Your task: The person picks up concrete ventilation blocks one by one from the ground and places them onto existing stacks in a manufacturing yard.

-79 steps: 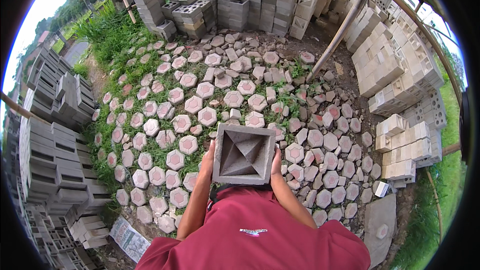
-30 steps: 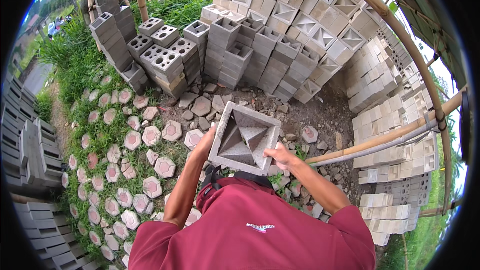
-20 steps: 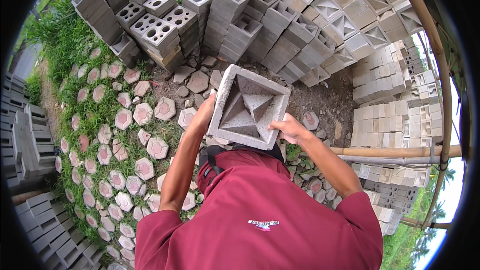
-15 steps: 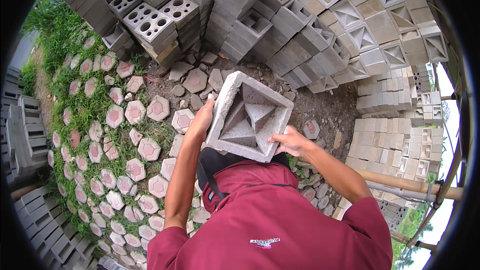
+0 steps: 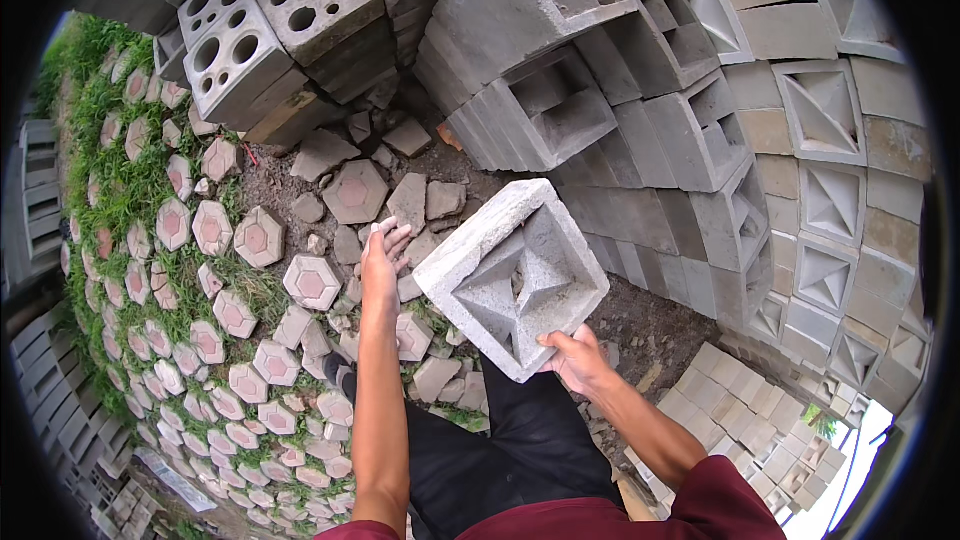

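A square grey concrete vent block [image 5: 478, 236] with a recessed pyramid pattern is held up in front of me, tilted. My right hand [image 5: 580, 360] grips its lower right corner, thumb over the front rim and the other fingers mostly hidden behind. To the left of the block, my left hand [image 5: 383, 258] is off it, with fingers stretched out and a gap between. Just beyond the held block stands a stack of similar grey hollow blocks [image 5: 560, 110].
Concrete blocks with round holes [image 5: 225, 45] are piled at the upper left. A tall wall of stacked vent blocks [image 5: 822, 110] curves along the right. Hexagonal pavers [image 5: 235, 315] lie in the grass at left, and broken paver pieces [image 5: 408, 202] lie loose on the soil ahead.
My left hand has let go of the block and moved away to its left. The block stays in my right hand and has turned. My view has shifted closer to the stacks.
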`<action>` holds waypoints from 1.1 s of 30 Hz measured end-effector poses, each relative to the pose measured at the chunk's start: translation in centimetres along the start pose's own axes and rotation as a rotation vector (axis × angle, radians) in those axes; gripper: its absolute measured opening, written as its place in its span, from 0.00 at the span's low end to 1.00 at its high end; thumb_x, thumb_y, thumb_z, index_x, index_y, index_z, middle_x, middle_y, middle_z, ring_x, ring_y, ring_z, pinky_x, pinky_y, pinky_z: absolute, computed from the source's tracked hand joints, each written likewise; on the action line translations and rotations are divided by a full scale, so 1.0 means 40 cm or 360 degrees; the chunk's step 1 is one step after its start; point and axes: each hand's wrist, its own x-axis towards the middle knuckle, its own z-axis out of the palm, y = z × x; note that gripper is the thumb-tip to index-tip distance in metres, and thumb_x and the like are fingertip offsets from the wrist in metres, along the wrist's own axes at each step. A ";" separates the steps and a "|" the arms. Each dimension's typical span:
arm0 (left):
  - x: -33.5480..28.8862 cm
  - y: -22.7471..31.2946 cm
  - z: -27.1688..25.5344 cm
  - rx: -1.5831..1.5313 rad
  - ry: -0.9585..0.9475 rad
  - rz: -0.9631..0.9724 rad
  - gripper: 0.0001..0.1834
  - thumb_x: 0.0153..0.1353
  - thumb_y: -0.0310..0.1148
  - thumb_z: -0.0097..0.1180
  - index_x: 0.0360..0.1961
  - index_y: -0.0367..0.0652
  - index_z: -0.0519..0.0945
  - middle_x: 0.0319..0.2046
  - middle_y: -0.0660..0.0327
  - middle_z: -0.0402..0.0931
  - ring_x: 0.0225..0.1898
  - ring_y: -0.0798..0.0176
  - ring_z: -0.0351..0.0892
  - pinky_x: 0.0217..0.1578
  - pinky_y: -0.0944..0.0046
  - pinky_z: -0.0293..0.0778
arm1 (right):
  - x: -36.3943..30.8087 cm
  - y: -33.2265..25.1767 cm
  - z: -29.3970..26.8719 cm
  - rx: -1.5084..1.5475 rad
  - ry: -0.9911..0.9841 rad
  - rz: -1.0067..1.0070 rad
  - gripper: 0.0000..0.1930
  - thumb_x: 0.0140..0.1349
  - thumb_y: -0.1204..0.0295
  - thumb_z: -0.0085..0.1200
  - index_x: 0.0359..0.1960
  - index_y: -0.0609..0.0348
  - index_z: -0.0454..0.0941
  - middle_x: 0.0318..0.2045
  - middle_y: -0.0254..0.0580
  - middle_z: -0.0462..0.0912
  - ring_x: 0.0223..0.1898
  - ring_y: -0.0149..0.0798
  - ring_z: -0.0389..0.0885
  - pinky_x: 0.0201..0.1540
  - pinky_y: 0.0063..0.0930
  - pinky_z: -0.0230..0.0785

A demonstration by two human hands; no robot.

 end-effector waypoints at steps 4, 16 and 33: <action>0.053 -0.085 0.307 -0.0771 -0.0218 0.0004 0.41 0.67 0.63 0.27 0.68 0.39 0.52 0.67 0.50 0.54 0.68 0.53 0.52 0.66 0.52 0.47 | 0.154 -0.175 -0.110 -0.0155 0.0094 -0.0229 0.16 0.55 0.79 0.54 0.46 0.66 0.69 0.42 0.46 0.77 0.41 0.43 0.80 0.38 0.52 0.77; 0.460 0.033 0.676 -0.1157 -0.0002 0.0050 0.49 0.62 0.70 0.16 0.62 0.37 0.63 0.61 0.50 0.64 0.62 0.48 0.63 0.62 0.53 0.57 | 0.443 -0.502 -0.164 -0.0082 -0.0005 -0.0469 0.16 0.57 0.78 0.50 0.48 0.67 0.68 0.43 0.47 0.76 0.43 0.48 0.79 0.41 0.59 0.75; 0.470 0.113 0.719 -0.0985 -0.0095 0.0015 0.53 0.59 0.73 0.18 0.70 0.36 0.43 0.69 0.51 0.48 0.68 0.51 0.50 0.67 0.56 0.47 | 0.512 -0.555 -0.177 -0.0169 -0.0034 -0.0422 0.20 0.60 0.73 0.52 0.51 0.72 0.64 0.49 0.53 0.74 0.49 0.53 0.77 0.45 0.60 0.74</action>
